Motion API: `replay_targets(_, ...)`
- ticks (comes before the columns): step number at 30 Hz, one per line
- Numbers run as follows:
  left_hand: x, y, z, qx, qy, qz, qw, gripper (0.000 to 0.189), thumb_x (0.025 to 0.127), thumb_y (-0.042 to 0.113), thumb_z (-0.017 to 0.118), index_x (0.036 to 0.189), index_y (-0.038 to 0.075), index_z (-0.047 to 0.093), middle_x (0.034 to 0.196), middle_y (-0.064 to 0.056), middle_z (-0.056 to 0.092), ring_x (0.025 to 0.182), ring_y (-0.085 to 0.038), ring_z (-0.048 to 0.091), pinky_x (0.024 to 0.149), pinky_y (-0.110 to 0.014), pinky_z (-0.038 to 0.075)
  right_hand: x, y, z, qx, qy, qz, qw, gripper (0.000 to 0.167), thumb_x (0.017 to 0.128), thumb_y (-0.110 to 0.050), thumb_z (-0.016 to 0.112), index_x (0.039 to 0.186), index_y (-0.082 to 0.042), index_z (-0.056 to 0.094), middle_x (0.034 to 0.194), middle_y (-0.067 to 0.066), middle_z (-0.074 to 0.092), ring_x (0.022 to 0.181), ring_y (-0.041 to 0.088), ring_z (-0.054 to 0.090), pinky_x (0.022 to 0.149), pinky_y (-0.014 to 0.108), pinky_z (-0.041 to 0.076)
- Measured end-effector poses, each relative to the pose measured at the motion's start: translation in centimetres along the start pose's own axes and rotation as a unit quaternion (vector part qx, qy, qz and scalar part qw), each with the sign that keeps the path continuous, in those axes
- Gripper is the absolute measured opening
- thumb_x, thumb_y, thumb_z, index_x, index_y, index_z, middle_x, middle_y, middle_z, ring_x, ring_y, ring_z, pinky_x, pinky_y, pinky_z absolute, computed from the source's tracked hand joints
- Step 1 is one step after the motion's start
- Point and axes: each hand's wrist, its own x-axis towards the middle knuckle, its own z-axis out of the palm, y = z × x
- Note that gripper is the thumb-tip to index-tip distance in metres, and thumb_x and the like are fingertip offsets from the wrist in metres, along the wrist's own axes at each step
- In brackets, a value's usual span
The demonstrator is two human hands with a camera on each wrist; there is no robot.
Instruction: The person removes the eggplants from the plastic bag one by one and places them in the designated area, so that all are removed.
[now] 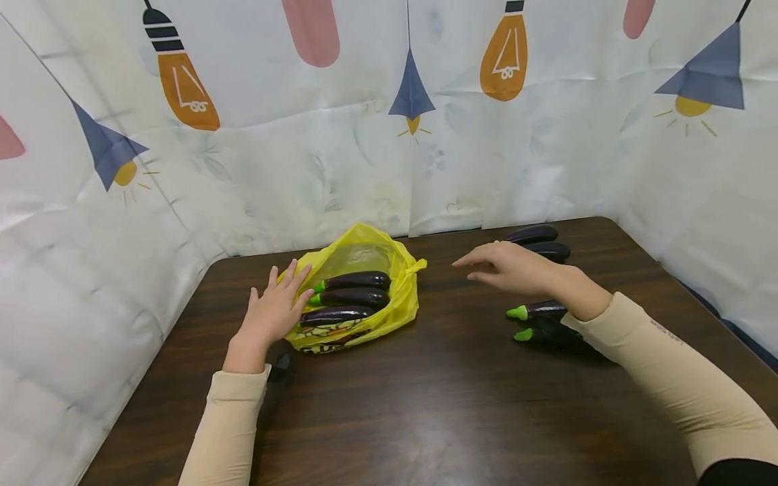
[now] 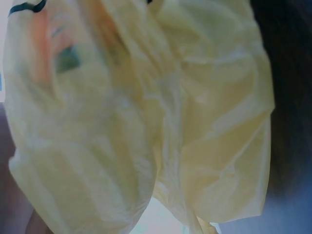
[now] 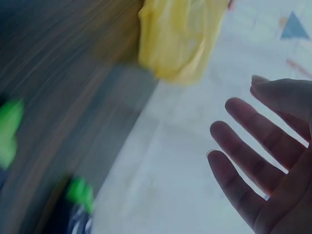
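A yellow plastic bag [image 1: 404, 300] lies on the table with its mouth facing me, and three dark purple eggplants [image 1: 355, 297] with green stems lie inside. My left hand [image 1: 273, 307] is at the bag's left edge, its fingers spread and overlapping the rim. In the left wrist view the yellow bag [image 2: 214, 122] fills most of the picture. Over the table to the right of the bag, my right hand [image 1: 510, 266] is raised with nothing in it. Its fingers [image 3: 248, 153] are extended and apart in the right wrist view.
Two eggplants [image 1: 535, 234] lie at the back right, partly behind the right hand. Two more eggplants [image 1: 543, 309] lie nearer, partly under the right forearm. A printed white curtain [image 1: 273, 182] hangs behind the dark wooden table [image 1: 425, 418].
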Motion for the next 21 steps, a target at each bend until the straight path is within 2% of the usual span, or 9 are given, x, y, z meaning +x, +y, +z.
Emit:
replay_targets(4,0.0,-0.1,0.1,0.001,-0.005,-0.001,1.0,0.063,0.112,0.038,0.042,0.167,0.017,0.017,0.171,-0.016,0.004,0.153,-0.049,-0.003,0.108,-0.082,0.002,-2.7,1.9,-0.9,0.002,0.006,0.032,0.9995,0.035,0.1,-0.007,0.068,0.136,-0.009,0.068,0.129,0.006,0.069,0.098,0.017,0.067,0.077,0.04,0.053)
replay_targets(10,-0.1,-0.1,0.1,0.001,-0.003,0.001,1.0,0.063,0.112,0.038,0.042,0.166,0.016,0.019,0.171,-0.017,0.005,0.152,-0.05,0.0,0.108,-0.082,0.004,-5.9,4.7,-1.6,-0.012,0.002,0.08,0.9967,0.035,0.098,-0.003,0.069,0.133,-0.005,0.069,0.127,0.012,0.069,0.098,0.018,0.068,0.073,0.038,0.052)
replay_targets(16,0.0,0.1,0.1,-0.003,0.0,0.005,1.0,0.063,0.112,0.038,0.043,0.166,0.016,0.02,0.171,-0.018,0.007,0.152,-0.051,0.001,0.108,-0.083,0.005,-8.7,7.2,-1.5,0.004,-0.025,0.115,0.993,0.035,0.097,-0.003,0.07,0.132,-0.002,0.069,0.129,0.016,0.068,0.111,0.034,0.067,0.086,0.048,0.056)
replay_targets(21,0.0,0.2,0.1,-0.004,-0.001,0.005,1.0,0.063,0.112,0.038,0.043,0.166,0.015,0.02,0.171,-0.017,0.006,0.152,-0.051,0.001,0.108,-0.083,0.004,-9.8,8.5,-1.8,0.023,-0.082,0.145,0.9858,0.034,0.097,-0.01,0.071,0.131,-0.003,0.069,0.131,0.02,0.065,0.118,0.042,0.063,0.094,0.057,0.053)
